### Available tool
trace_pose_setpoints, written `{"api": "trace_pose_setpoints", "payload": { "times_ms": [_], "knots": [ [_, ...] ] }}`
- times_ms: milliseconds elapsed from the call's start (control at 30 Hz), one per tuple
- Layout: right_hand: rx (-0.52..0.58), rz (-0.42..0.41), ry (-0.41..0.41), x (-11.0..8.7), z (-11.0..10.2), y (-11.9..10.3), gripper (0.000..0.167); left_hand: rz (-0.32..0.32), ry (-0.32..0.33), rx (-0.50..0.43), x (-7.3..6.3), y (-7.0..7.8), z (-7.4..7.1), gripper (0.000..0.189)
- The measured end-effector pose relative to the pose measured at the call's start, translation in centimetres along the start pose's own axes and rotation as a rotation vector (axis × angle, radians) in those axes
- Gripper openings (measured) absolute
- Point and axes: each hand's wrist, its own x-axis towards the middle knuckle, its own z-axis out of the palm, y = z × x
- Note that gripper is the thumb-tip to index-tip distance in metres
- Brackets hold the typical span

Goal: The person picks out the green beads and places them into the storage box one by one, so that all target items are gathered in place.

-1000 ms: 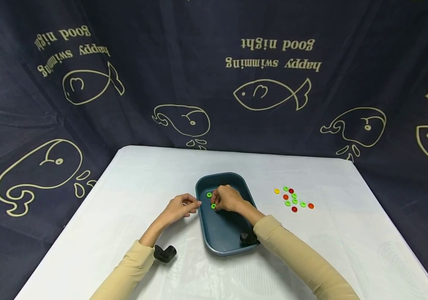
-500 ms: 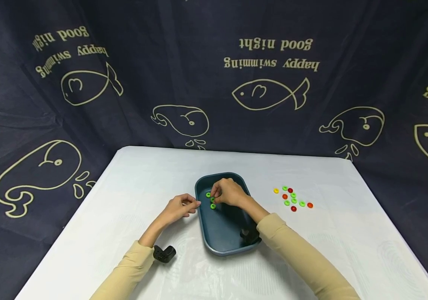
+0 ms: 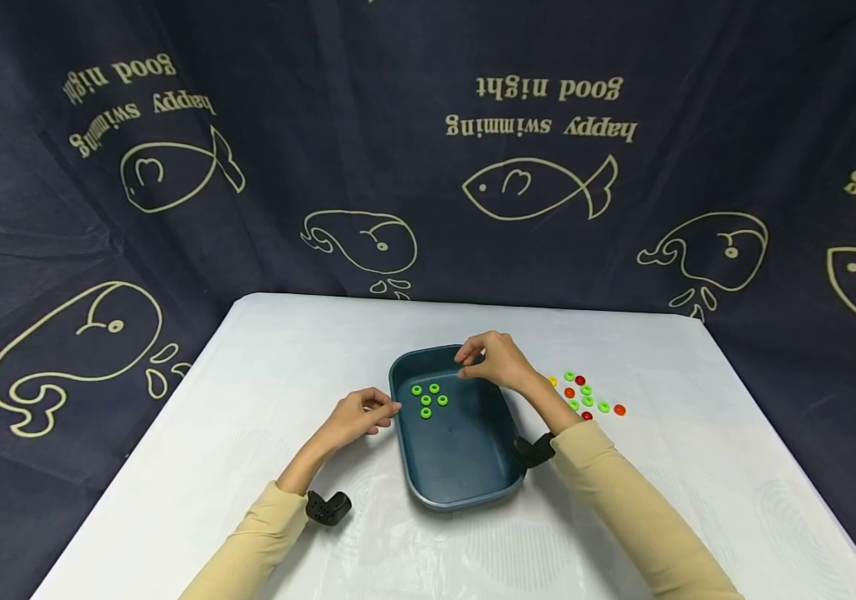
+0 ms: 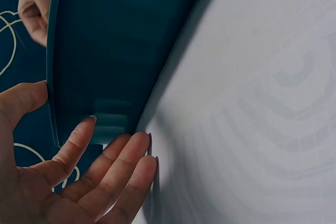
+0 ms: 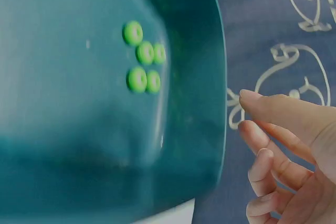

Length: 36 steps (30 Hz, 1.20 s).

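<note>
The right hand (image 3: 498, 360) has risen to the tray's (image 3: 458, 467) upper right, fingertips slightly parted, holding nothing; five green rings (image 3: 422, 401) now show inside the tray, mid-frame, against three half a second ago. The left hand (image 3: 356, 415), fingers relaxed, touches its left wall. Right of centre lie five more green, two red (image 3: 581, 382), two orange (image 3: 619, 412), one yellow (image 3: 552, 378).

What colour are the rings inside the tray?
The rings inside the tray are all bright green; the right wrist view shows them best.
</note>
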Motion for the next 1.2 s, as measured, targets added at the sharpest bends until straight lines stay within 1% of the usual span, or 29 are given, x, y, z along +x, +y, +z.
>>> {"api": "trace_pose_setpoints", "payload": {
  "times_ms": [167, 233, 300, 467, 567, 667, 733, 800, 867, 933, 1067, 1200],
  "knots": [
    [-0.002, 0.026, 0.05, -1.2, -1.8, 2.2, 0.019, 0.001, 0.006, -0.004, -0.1, 0.2, 0.1, 0.036],
    [-0.004, 0.054, 0.068, -1.7, -2.5, 3.2, 0.018, 0.005, 0.009, -0.006, -0.3, 0.5, 0.1, 0.035],
    [-0.004, 0.089, 0.082, -2.3, -3.1, 4.1, 0.017, 0.004, 0.009, -0.006, -0.7, 1.1, 0.1, 0.034],
    [0.018, 0.178, 0.1, -3.9, -4.3, 5.8, 0.016, 0.003, -0.016, -0.005, -2.1, 3.3, -0.2, 0.031],
    [0.026, 0.219, 0.108, -4.9, -4.8, 6.6, 0.017, 0.011, -0.024, -0.005, -2.6, 3.9, -0.4, 0.031],
    [0.032, 0.244, 0.118, -5.9, -5.1, 7.5, 0.018, 0.011, -0.008, -0.004, -1.8, 2.7, -0.2, 0.032],
    [0.036, 0.263, 0.125, -6.5, -5.1, 8.1, 0.018, 0.01, -0.005, -0.008, -1.6, 2.5, -0.1, 0.032],
    [0.026, 0.259, 0.134, -7.1, -5.0, 8.8, 0.018, 0.01, -0.006, -0.011, -1.6, 2.4, -0.1, 0.032],
    [0.003, 0.258, 0.144, -7.6, -4.8, 9.5, 0.017, 0.015, -0.017, -0.014, -2.2, 3.4, -0.3, 0.031],
    [-0.018, 0.258, 0.153, -8.1, -4.6, 10.1, 0.016, 0.021, -0.026, -0.012, -2.5, 3.8, -0.4, 0.031],
    [-0.031, 0.284, 0.149, -9.1, -4.2, 11.2, 0.016, 0.016, -0.026, -0.008, -2.6, 3.9, -0.4, 0.032],
    [-0.037, 0.33, 0.136, -9.8, -3.8, 11.9, 0.015, 0.016, -0.022, -0.015, -2.5, 3.8, -0.3, 0.031]
  ]
}}
